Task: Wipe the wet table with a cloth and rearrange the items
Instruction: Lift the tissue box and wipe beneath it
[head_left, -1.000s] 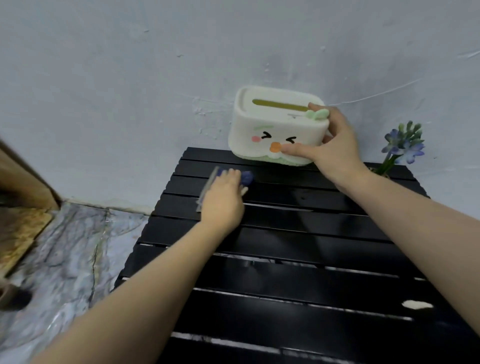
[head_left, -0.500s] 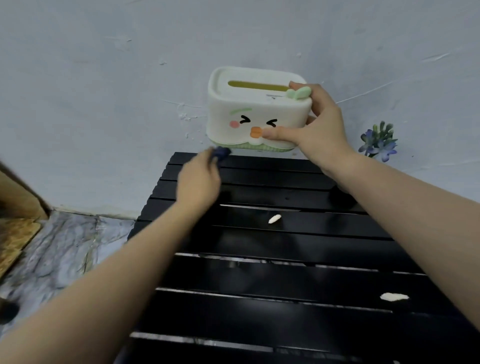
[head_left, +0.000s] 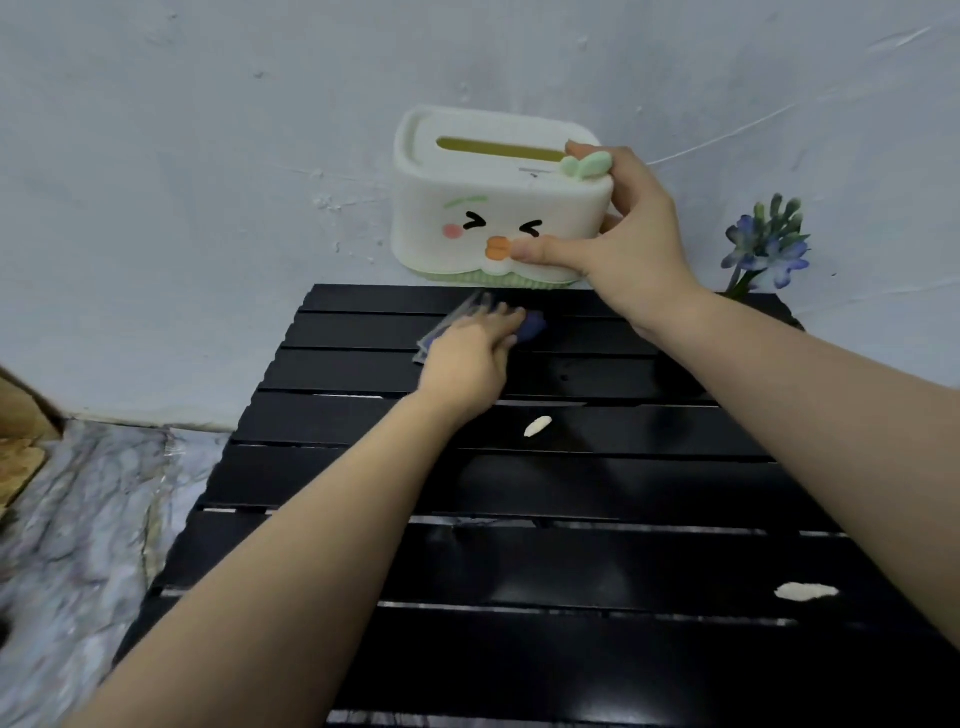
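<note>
Left hand (head_left: 470, 358) presses a blue cloth (head_left: 532, 323) flat-fingered onto the far slats of the black slatted table (head_left: 571, 561). Right hand (head_left: 626, 244) grips the white box (head_left: 493, 208), holding it up at the table's far edge, against a pale wall (head_left: 260, 156). Two white flecks (head_left: 537, 426) dot the slats; marbled floor (head_left: 78, 519) lies left, purple flowers (head_left: 769, 244) right.

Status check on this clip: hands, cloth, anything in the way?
Right hand holds tissue box lifted off black slatted table. Left hand presses blue cloth on far slats. Nothing blocking; purple flowers far right.
</note>
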